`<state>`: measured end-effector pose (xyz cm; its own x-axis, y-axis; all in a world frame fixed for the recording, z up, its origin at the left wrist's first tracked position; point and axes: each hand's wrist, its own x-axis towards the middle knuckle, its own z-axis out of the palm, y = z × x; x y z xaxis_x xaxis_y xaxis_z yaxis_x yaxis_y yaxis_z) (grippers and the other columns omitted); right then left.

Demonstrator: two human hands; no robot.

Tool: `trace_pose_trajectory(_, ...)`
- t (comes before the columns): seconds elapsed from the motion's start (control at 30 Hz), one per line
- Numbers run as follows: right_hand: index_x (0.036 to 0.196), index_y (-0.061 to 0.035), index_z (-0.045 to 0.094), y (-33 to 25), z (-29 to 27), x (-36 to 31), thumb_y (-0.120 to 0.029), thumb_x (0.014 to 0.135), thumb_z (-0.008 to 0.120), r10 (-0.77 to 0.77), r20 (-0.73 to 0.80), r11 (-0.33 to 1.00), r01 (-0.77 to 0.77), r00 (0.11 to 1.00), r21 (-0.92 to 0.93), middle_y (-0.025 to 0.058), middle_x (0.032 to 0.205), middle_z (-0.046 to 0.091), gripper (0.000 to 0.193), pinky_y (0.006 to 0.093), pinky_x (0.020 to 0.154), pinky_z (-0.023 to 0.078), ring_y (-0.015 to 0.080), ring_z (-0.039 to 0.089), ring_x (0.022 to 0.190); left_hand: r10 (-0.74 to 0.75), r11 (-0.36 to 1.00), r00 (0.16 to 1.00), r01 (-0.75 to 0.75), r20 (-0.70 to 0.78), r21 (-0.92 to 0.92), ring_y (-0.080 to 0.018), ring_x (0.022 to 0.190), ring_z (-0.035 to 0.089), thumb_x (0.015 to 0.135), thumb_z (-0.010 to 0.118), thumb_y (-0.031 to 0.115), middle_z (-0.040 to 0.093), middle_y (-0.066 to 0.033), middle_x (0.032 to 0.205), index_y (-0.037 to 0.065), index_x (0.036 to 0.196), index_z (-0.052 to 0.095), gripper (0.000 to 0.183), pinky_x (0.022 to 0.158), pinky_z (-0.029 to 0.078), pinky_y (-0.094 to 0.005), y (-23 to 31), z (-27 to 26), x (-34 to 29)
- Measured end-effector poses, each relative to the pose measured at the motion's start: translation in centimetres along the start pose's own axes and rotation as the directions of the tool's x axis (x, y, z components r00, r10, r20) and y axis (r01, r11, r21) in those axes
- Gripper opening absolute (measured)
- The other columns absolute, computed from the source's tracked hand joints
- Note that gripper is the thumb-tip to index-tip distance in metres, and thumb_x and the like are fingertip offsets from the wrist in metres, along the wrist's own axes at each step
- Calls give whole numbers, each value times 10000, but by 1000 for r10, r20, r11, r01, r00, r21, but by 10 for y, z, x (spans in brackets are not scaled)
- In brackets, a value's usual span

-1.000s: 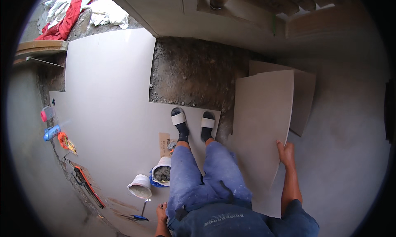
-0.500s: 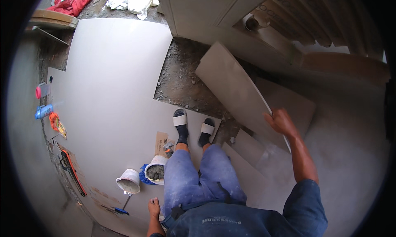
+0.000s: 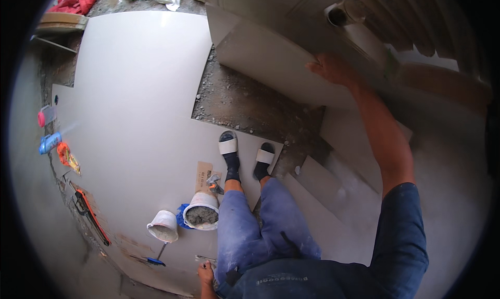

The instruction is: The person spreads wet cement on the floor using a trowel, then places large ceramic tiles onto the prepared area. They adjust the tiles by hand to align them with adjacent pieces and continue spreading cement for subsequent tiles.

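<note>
My right hand [image 3: 333, 71] is closed on the upper edge of a large grey tile [image 3: 265, 59], which stands tilted near the wall on the right. Bare gravelly ground [image 3: 245, 98] shows below it. Low beside my left thigh, my left hand [image 3: 206, 273] is closed; a thin edge shows just above it, but what it holds I cannot make out. A white bucket of grey mortar [image 3: 202, 215] stands near that hand, with a smaller white bucket [image 3: 164, 226] to its left. Pale laid tiles [image 3: 135, 90] cover the floor at left and under my sandals.
More tiles [image 3: 359, 137] lie at the right, with a narrow strip [image 3: 328, 182] near my leg. A blue-headed tool [image 3: 155, 261] and an orange-and-black long tool [image 3: 92, 215] lie at left. A blue bottle [image 3: 50, 142] stands by the left wall. Cardboard [image 3: 203, 177] lies near my feet.
My right hand has moved forward and away with the large tile, swinging it up toward the wall. Ground and tiles it covered now show. My left hand stays low at my side.
</note>
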<state>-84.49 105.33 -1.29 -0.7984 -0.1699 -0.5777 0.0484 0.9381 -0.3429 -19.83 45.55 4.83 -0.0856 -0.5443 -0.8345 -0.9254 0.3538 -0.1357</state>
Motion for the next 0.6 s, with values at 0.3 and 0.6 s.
trace_pose_trajectory(0.3, 1066, -21, 620, 40, 14, 9, -369, 872, 595, -27, -411, 986, -44, 911, -162, 189, 1010, 613, 399, 462, 834, 467, 359, 587, 983, 297, 951, 952, -301, 68, 65, -157, 600, 521, 909, 568, 288, 575, -81, 655, -12, 726, 551, 352, 573, 448, -331, 66, -10, 7)
trace_pose_trajectory(0.6, 1125, -155, 632, 41, 13, 15, -401, 818, 571, 138, -577, 990, -136, 805, 47, 82, 1131, 625, 399, 486, 901, 413, 240, 592, 1081, 314, 899, 937, -345, 151, 271, -181, 613, 524, 935, 504, 280, 579, -109, 693, -51, 782, 551, 368, 550, 427, -362, 105, -64, 10)
